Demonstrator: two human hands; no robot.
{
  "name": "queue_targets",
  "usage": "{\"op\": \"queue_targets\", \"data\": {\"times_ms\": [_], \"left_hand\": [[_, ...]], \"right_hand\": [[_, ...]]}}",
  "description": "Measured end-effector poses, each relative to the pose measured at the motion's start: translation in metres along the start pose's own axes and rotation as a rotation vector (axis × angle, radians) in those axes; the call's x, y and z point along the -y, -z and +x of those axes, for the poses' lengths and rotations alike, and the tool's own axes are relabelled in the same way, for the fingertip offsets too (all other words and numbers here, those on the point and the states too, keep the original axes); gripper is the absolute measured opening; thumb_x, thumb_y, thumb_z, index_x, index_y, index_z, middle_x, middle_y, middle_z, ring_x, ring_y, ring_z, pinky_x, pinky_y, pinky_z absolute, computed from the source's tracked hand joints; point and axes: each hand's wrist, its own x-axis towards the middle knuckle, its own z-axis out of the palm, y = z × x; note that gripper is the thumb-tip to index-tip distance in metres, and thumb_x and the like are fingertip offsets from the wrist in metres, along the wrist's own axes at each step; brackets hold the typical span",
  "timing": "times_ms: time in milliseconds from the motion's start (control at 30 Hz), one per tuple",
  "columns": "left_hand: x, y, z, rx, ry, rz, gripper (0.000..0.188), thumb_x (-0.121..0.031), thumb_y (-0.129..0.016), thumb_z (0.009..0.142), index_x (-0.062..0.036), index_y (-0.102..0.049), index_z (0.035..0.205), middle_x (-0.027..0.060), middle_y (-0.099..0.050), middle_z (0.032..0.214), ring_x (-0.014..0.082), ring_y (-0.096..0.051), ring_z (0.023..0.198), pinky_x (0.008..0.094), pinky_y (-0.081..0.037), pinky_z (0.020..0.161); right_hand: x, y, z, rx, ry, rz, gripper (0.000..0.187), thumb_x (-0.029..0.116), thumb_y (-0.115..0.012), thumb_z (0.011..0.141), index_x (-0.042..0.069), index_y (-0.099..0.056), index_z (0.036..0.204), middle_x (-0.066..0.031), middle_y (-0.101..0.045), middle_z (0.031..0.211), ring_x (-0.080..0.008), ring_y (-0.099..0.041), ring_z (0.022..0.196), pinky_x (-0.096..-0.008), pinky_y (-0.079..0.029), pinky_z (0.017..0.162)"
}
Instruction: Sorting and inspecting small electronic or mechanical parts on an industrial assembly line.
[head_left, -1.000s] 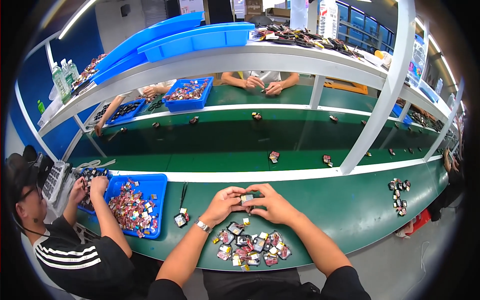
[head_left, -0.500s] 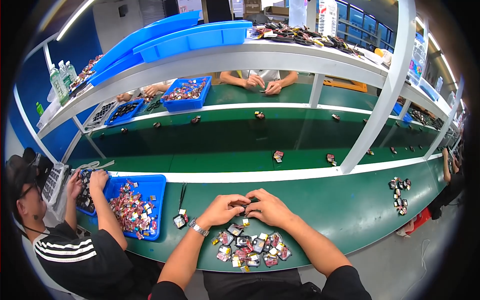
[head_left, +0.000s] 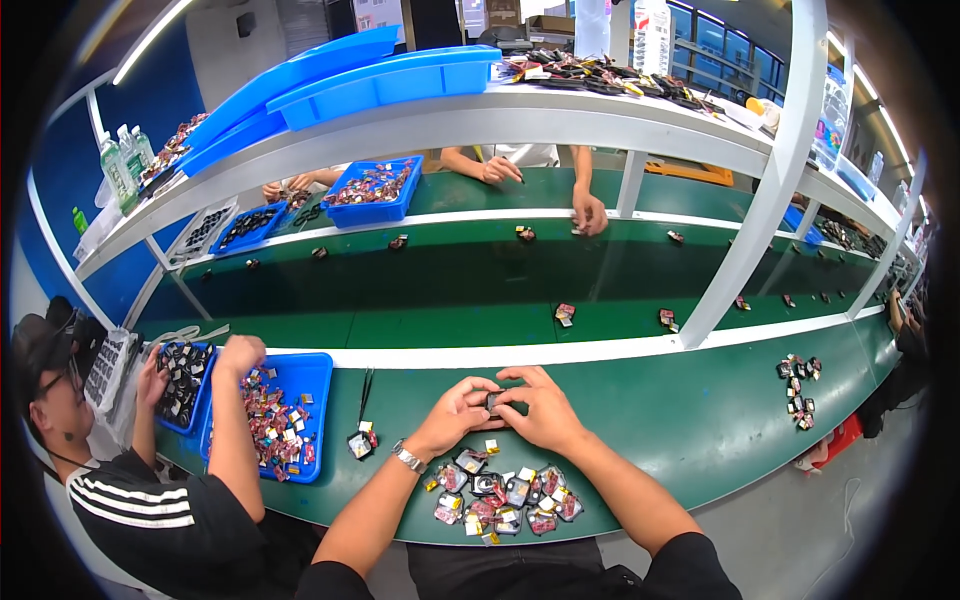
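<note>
Between my hands is a small black casing (head_left: 492,402), mostly covered by my fingers. My left hand (head_left: 452,415), with a metal watch at its wrist, grips it from the left. From the other side my right hand (head_left: 543,412) closes on it with thumb and fingers. Just below, nearer to me, lies a pile of small black casings with clear, red, white and yellow parts (head_left: 505,497). One small white and yellow piece (head_left: 491,446) sits at the pile's far edge. Left of my hands are black tweezers (head_left: 366,395) and a single unit (head_left: 362,441).
A blue bin of red and white parts (head_left: 326,420) stands left, beside a co-worker (head_left: 150,490). Beyond the white rail (head_left: 450,355), units lie spaced along a green belt (head_left: 430,270). More units (head_left: 800,390) lie right. A white post (head_left: 760,190) and shelf rise ahead.
My hands have shifted slightly, showing more of the casing. The co-worker's hand has moved right, over the blue bin. Across the belt, another person's hand has reached onto it. Belt units have shifted slightly right.
</note>
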Motion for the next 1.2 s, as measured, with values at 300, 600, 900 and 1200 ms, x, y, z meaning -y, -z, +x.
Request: {"op": "queue_targets", "data": {"times_ms": [300, 600, 900, 1200], "left_hand": [[0.000, -0.003, 0.000, -0.037, -0.020, 0.086, 0.033, 0.003, -0.046, 0.095, -0.0021, -0.043, 0.127, 0.0127, -0.052, 0.129, 0.0190, -0.056, 0.116, 0.0355, -0.051, 0.099], [0.007, -0.001, 0.003, -0.008, -0.046, -0.021, 0.026, -0.008, -0.045, 0.100, -0.0026, -0.043, 0.126, 0.0155, -0.051, 0.133, 0.0220, -0.056, 0.117, 0.0403, -0.051, 0.099], [0.009, 0.002, 0.003, -0.018, -0.077, -0.046, 0.024, -0.008, -0.049, 0.099, -0.0041, -0.045, 0.122, 0.0161, -0.052, 0.133, 0.0224, -0.057, 0.118, 0.0386, -0.052, 0.097], [0.011, 0.001, 0.005, -0.038, -0.079, -0.051, 0.024, -0.007, -0.052, 0.098, -0.0043, -0.046, 0.120, 0.0169, -0.053, 0.133, 0.0228, -0.057, 0.119, 0.0378, -0.051, 0.098]], "right_hand": [[0.000, 0.004, -0.002, 0.094, 0.021, 0.013, 0.010, 0.014, -0.068, 0.080, 0.007, -0.072, 0.086, -0.0093, -0.058, 0.123, -0.0284, -0.051, 0.118, -0.0381, -0.046, 0.096], [-0.002, -0.014, -0.006, -0.157, 0.029, 0.028, 0.011, 0.010, -0.071, 0.078, 0.007, -0.072, 0.088, -0.0083, -0.061, 0.118, -0.0276, -0.054, 0.112, -0.0374, -0.049, 0.091], [-0.004, -0.025, -0.009, -0.229, -0.006, 0.080, 0.014, 0.009, -0.071, 0.077, 0.008, -0.073, 0.090, -0.0084, -0.062, 0.116, -0.0273, -0.055, 0.111, -0.0374, -0.049, 0.091], [-0.010, -0.026, -0.007, -0.229, 0.001, 0.145, 0.016, 0.008, -0.073, 0.075, 0.009, -0.074, 0.091, -0.0083, -0.062, 0.119, -0.0291, -0.054, 0.114, -0.0400, -0.046, 0.095]]}}
